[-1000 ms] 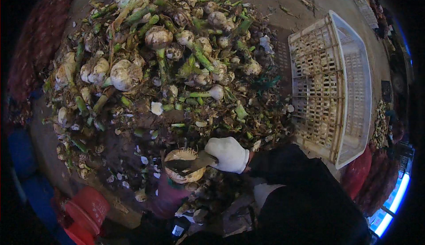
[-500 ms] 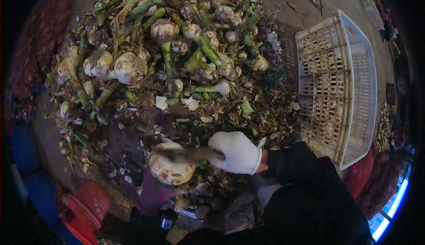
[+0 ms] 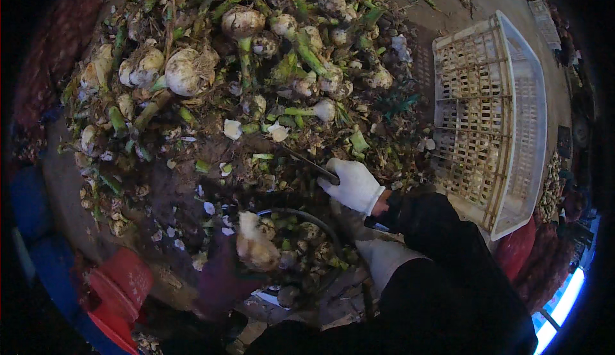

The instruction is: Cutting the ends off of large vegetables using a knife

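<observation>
My right hand (image 3: pixel 353 185), in a white glove, is closed around the dark handle of a knife (image 3: pixel 309 161). Its narrow blade points up and left over the loose trimmings. Lower and to the left is my left hand (image 3: pixel 221 278), in a purple glove, dim and smeared by motion. Against its fingers is a large soil-stained white bulb (image 3: pixel 257 249), blurred, with a pale stub on top. The bulb overlaps the left side of a round bucket (image 3: pixel 323 222) with a dark rim, which holds smaller bulbs and green scraps. The left fingers are mostly hidden.
A heap of dirty bulbs with thick green stems (image 3: pixel 240 25) spreads ahead. To the right, a dirty white plastic crate (image 3: pixel 474 124) lies on its side. A red plastic stool or tub (image 3: pixel 122 291) is at lower left, near blue containers (image 3: pixel 38 227).
The knife has come away from the bulb, moving up and right with my right hand. My left hand and the bulb have shifted slightly down, uncovering the bucket's rim.
</observation>
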A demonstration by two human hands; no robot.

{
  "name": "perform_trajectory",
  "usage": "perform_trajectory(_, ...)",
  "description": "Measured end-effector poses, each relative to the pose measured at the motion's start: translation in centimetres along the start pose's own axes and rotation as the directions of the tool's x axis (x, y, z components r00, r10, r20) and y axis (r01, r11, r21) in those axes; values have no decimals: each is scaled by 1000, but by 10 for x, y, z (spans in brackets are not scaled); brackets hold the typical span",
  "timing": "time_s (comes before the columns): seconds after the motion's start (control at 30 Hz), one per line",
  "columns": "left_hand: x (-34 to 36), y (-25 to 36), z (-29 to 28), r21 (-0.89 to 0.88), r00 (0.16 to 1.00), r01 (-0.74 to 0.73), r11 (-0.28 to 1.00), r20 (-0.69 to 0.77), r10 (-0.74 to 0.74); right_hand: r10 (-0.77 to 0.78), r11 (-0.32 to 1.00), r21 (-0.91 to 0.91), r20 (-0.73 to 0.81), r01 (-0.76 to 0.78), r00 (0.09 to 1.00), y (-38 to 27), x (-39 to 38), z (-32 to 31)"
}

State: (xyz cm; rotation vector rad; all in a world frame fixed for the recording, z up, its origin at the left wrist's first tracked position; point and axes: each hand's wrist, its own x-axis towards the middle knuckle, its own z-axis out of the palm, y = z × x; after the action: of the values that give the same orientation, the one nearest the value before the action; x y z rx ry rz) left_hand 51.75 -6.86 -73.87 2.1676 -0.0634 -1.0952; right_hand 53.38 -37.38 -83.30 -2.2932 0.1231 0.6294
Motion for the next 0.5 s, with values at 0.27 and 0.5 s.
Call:
perform_trajectory(0.27,8,22,14,152,903,-315,937,353,247,-50,999,-6,-89,50,995,12,-2,-9)
perform_trajectory(0.5,90,63,-6,441,929,-353,825,64,364,38,998,56,-156,-30,987,22,-13,-23)
